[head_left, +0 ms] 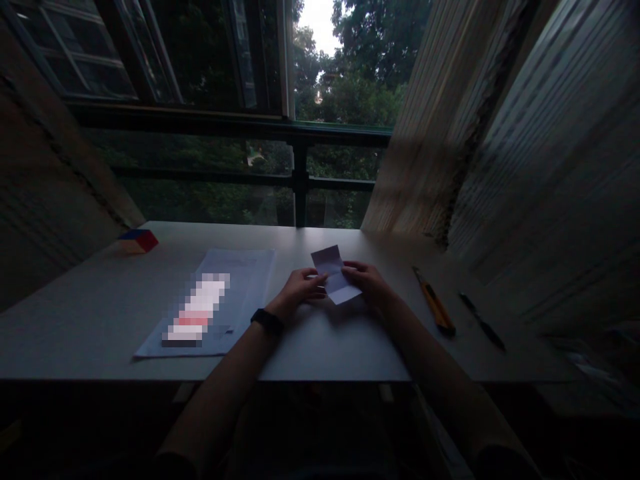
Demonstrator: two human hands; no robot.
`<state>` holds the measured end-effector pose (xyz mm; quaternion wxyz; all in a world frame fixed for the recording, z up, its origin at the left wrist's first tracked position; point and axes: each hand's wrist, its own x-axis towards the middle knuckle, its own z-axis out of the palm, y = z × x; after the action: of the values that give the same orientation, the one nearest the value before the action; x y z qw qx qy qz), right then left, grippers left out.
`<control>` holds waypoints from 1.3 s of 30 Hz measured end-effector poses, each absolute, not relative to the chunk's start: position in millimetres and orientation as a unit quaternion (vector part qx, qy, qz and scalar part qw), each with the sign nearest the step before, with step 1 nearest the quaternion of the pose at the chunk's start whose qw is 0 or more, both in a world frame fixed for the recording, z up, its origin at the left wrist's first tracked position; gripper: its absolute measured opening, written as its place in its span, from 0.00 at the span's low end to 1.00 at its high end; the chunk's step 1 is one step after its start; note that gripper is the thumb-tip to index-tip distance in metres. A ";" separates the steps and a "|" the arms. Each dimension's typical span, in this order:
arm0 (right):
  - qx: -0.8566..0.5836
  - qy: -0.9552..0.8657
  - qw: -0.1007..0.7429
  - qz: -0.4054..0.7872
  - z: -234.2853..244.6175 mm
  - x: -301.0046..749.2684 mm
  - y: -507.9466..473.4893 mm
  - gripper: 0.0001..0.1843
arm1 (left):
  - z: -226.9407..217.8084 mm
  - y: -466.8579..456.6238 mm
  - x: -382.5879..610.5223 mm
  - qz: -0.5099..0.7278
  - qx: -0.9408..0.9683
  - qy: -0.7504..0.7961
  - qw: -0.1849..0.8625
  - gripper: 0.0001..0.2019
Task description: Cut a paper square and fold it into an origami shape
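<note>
A small folded piece of white paper is held just above the white table, near its middle. My left hand pinches the paper's left edge with closed fingers; a dark watch sits on that wrist. My right hand grips the paper's right side, fingers curled over it. The paper's upper part stands tilted up, with a crease across it.
A sheet of paper with a blurred patch lies to the left. A coloured block sits at the far left. To the right lie an orange utility knife and a dark pen. A window with a railing lies beyond the table.
</note>
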<state>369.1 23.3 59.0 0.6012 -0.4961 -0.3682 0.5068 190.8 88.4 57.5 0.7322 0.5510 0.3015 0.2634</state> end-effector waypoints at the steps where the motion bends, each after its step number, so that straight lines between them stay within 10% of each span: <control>1: -0.493 -0.374 0.596 0.512 57.4 366.2 24.1 0.21 | 56.1 89.0 191.4 0.270 0.550 0.298 0.732 0.22; 19: -0.507 -0.483 0.408 0.586 65.9 397.9 14.4 0.18 | 52.3 90.7 184.6 0.222 0.638 0.285 0.680 0.19; 39: -0.447 -0.448 0.454 0.628 59.9 397.3 9.7 0.19 | 55.1 93.1 184.5 0.257 0.600 0.286 0.702 0.22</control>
<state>397.3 9.7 59.9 0.4538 -0.4465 -0.4482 0.6275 184.5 93.1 55.1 0.7019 0.5996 0.2861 0.2569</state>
